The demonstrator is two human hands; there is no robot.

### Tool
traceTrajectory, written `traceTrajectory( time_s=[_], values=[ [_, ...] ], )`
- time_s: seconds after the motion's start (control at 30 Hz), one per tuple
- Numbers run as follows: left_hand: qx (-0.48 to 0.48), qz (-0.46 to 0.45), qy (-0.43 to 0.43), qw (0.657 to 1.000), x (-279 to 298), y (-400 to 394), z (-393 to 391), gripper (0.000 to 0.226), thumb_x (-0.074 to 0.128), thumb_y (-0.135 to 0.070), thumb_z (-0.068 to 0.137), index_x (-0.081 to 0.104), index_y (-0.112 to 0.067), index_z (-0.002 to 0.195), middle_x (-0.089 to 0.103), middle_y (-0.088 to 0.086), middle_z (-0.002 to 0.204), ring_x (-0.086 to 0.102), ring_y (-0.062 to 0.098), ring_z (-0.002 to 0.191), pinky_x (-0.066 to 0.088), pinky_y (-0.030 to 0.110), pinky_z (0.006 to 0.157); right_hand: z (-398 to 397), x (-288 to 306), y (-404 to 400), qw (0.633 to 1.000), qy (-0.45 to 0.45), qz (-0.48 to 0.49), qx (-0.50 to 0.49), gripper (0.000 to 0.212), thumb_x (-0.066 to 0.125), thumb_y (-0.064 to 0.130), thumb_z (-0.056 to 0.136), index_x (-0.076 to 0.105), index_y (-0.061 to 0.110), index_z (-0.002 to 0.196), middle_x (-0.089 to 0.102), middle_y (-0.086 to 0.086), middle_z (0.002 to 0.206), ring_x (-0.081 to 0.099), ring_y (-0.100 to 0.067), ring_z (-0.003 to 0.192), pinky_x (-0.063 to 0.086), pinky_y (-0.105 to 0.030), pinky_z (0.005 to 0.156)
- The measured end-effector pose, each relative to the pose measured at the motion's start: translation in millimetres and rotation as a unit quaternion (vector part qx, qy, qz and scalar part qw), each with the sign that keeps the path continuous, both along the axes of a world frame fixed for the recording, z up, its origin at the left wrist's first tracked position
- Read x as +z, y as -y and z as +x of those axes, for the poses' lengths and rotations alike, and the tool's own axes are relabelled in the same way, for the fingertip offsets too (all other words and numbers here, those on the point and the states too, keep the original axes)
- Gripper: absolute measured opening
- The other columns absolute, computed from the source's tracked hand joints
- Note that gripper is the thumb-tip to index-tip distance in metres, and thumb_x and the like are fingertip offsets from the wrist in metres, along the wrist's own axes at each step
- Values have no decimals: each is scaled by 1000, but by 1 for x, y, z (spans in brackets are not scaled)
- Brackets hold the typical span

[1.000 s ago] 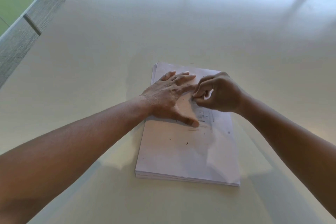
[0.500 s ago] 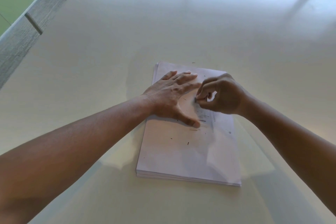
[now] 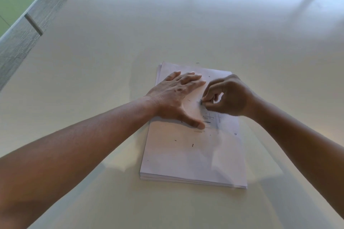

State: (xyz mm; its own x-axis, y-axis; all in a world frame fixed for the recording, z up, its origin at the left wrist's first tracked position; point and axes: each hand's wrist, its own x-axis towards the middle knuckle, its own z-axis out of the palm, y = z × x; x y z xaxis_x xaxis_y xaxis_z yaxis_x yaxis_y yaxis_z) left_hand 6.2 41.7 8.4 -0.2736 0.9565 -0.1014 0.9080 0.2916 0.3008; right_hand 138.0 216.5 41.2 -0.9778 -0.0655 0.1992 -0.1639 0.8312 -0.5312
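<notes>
Sliding slightly away from the left hand (image 3: 173, 98) since a second ago, the right hand (image 3: 229, 96) is pinching a small dark piece (image 3: 201, 101) in its curled fingertips, against the top sheet. The left hand is lying flat, fingers straight and thumb spread, pressing down the paper stack (image 3: 195, 160), which is sitting mid-table (image 3: 167, 24), its long axis running away from the person. Pencil marks (image 3: 209, 117) on the sheet, a small cross and short strokes, are too faint to read.

Pale table (image 3: 111, 61) carries paper stack (image 3: 186, 163), flat; tiny speck (image 3: 197, 63) beyond, perhaps debris.
</notes>
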Motion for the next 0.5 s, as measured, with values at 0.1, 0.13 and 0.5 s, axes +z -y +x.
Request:
traceTrajectory(
  time_s=[0.1, 0.13, 0.5],
  values=[
    [-3, 0, -5, 1000, 1, 0, 0, 139, 46, -106, 51, 12, -31, 164, 5, -11, 172, -8, 1, 156, -7, 38, 128, -11, 0, -7, 998, -22, 12, -56, 5, 81, 10, 72, 77, 12, 70, 70, 3, 71, 63, -10, 58, 55, -33, 59],
    [-4, 1, -6, 1000, 1, 0, 0, 139, 46, -106, 52, 12, -31, 164, 5, -11, 172, -8, 2, 156, -6, 38, 128, -12, -1, -8, 998, -23, 15, -61, 5, 81, 11, 72, 77, 12, 69, 70, 3, 71, 63, -11, 58, 55, -34, 59],
    [4, 4, 1, 1000, 1, 1, 0, 139, 50, -104, 51, 14, -31, 164, 6, -13, 172, -7, 0, 156, -7, 37, 128, 5, 0, 0, 1000, 10, 12, 12, 6, 80, 7, 69, 75, 10, 66, 69, 0, 67, 60, -9, 56, 53, -32, 57]
  ],
)
